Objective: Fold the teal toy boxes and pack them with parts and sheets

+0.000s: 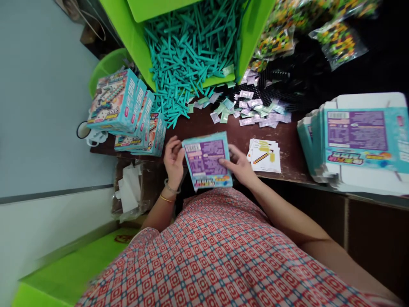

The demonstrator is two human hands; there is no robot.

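A blue and purple printed carton [209, 158] is up in front of my body at the table's front edge, its back panel with the barcode facing me. My right hand [239, 165] grips its right side, thumb on the panel and fingers behind. Close by the left edge is my left hand [174, 158], fingers loosely bent and thumb apart, with nothing in it; whether it touches the carton I cannot tell. A small stack of printed picture cards [266, 157] lies just right of my right hand.
Finished-looking cartons [111, 100] are piled at the left. Flattened cartons [358, 136] lie stacked at the right. A green bin [255, 38] spills teal sticks [191, 51] onto the table [198, 130]. Small sachets [252, 111], black pieces and bags of coloured parts [340, 42] lie behind.
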